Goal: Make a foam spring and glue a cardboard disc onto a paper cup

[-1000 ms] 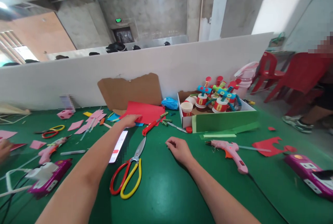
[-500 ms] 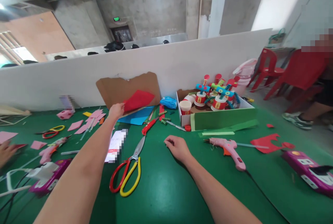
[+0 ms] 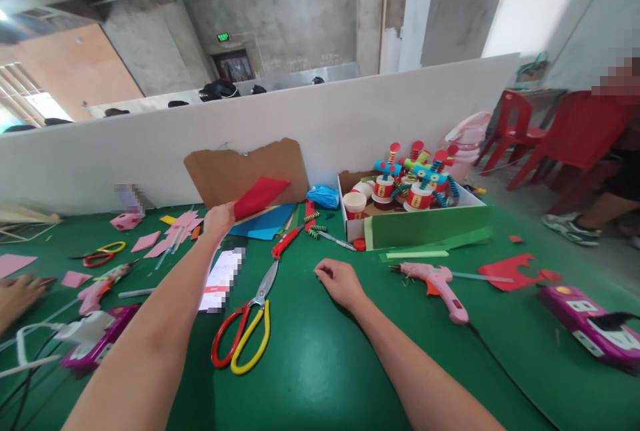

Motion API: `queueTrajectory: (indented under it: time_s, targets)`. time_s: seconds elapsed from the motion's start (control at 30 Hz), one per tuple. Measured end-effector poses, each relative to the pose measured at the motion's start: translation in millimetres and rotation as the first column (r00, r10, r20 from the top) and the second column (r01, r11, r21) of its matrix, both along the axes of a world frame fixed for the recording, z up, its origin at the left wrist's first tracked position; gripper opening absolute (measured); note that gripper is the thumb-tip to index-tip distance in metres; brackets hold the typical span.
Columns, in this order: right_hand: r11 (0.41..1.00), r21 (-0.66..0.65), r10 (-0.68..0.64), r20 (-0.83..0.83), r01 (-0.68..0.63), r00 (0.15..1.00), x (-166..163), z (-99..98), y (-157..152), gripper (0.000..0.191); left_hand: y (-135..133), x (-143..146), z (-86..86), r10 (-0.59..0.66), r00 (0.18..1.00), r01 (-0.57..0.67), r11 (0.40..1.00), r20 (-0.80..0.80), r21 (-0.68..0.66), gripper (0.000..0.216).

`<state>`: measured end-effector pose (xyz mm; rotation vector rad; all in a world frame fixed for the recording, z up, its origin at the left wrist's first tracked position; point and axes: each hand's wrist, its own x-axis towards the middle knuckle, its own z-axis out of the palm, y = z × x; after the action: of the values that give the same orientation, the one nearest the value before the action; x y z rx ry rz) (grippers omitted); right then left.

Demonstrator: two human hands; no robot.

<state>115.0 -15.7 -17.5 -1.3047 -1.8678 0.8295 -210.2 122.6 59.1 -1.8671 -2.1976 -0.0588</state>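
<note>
My left hand reaches out and is closed on the near left edge of a red paper sheet. The sheet is raised and tilted in front of a brown cardboard piece, above some blue paper. My right hand rests on the green table with its fingers curled; whether anything is inside them is hidden. Between my arms lie large scissors with one red and one yellow handle, and a red-handled cutter beyond their tips. A phone lies beside my left forearm.
A box at the back right holds paper-cup figures and a cup. Rightward lie a pink glue gun, red paper scraps and a purple power strip. Another person's hand is at far left.
The red sheet in my left hand has tilted and now looks narrower; that hand has shifted slightly left and down. My right hand stays in place.
</note>
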Motion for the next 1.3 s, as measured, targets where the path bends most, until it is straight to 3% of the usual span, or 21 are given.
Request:
queueTrajectory:
  time_s: [0.23,0.37,0.63,0.77,0.83,0.93,1.07,1.17,1.3]
  targets:
    - [1.0,-0.021,-0.007,0.027,0.007,1.0,0,3.6,-2,0.016,-13,21,-28.2,-0.192,0.981,0.185,0.967,-0.027,-0.177,0.046]
    - [1.0,-0.021,-0.012,0.03,0.012,0.999,0,4.5,-2,0.017,-12,23,-41.9,-0.335,0.942,0.323,0.901,0.008,-0.289,0.067]
    - [1.0,-0.011,-0.009,0.028,0.01,1.0,0,4.9,-2,0.016,-6,30,-46.1,-0.336,0.942,0.308,0.863,0.001,-0.401,0.076]
    - [1.0,0.011,-0.003,0.004,0.003,1.0,1,4.6,-3,0.017,0,33,-25.0,-0.306,0.949,0.31,0.86,0.078,-0.406,0.074]
    - [1.0,0.012,-0.002,-0.004,0.003,1.0,1,4.5,-3,0.018,11,34,-4.8,-0.304,0.947,0.32,0.905,0.102,-0.281,0.068]
    - [1.0,-0.002,-0.009,-0.011,0.009,1.0,2,4.1,-3,0.018,36,34,31.5,-0.226,0.972,0.227,0.974,0.056,-0.013,0.066]
    - [1.0,-0.008,-0.017,-0.034,0.016,0.999,2,3.6,-3,0.018,73,41,70.2,-0.147,0.988,0.136,0.976,0.052,0.168,0.074]
    - [0.999,-0.031,-0.027,-0.042,0.025,0.999,1,4.1,-4,0.017,97,47,82.0,-0.131,0.989,0.118,0.978,0.069,0.169,0.076]
    - [0.998,-0.044,-0.038,-0.036,0.037,0.999,0,4.0,-5,0.017,115,51,80.8,-0.135,0.988,0.126,0.985,0.071,0.122,0.075]
